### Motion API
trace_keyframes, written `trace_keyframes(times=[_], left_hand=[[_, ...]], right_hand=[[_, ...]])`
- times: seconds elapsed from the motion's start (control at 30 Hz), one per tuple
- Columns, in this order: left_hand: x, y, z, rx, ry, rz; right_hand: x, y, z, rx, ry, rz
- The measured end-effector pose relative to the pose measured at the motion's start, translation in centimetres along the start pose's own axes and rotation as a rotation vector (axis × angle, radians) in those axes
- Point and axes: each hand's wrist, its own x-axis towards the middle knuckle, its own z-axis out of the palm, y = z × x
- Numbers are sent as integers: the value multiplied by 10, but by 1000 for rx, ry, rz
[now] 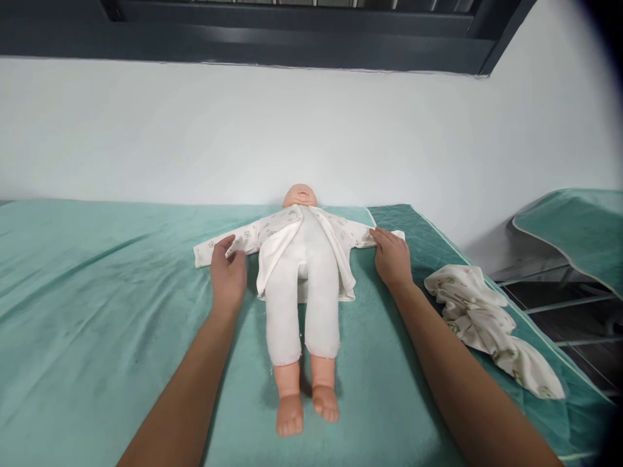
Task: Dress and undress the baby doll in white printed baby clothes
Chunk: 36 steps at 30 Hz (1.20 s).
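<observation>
A baby doll [302, 279] lies on its back on the green sheet, head toward the wall, feet toward me. Its patterned white jacket [282, 224] hangs open at the front, with both sleeves spread sideways. My left hand [228, 269] is at the sleeve on the left, thumb and fingers apart, nothing gripped between them. On the other side, my right hand [392, 258] rests its fingers flat on the sleeve near its cuff. The doll's bare feet point toward me.
A crumpled white patterned cloth [491, 324] lies on the right, beside my right forearm. The green sheet [97, 324] meets a white wall [243, 130] at the back. Metal bars [569, 305] show past the bed's right edge, under a raised green flap [579, 227].
</observation>
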Motion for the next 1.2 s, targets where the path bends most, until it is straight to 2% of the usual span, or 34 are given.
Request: trace_keyframes(times=[0.13, 0.23, 0.33, 0.43, 0.73, 0.9, 1.07, 1.13, 1.2], left_hand=[[1, -2, 0, -10, 17, -2], [1, -3, 1, -18, 9, 18], [0, -3, 1, -7, 1, 41], [-1, -2, 2, -19, -15, 43], [-9, 12, 6, -184, -240, -86], [-14, 19, 4, -207, -293, -87], [-16, 23, 1, -232, -365, -85], [-16, 24, 1, -251, -396, -73], [-16, 25, 0, -260, -429, -51]], right_hand=[[2, 5, 5, 19, -48, 76], [4, 6, 7, 61, -24, 110], [5, 4, 6, 121, 12, 48], [5, 1, 7, 148, -12, -6], [5, 4, 11, 121, -73, 14], [4, 2, 8, 130, -44, 30], [-7, -15, -3, 291, 74, -44], [-20, -28, -7, 373, 58, -13], [-37, -42, -12, 436, -12, 62]])
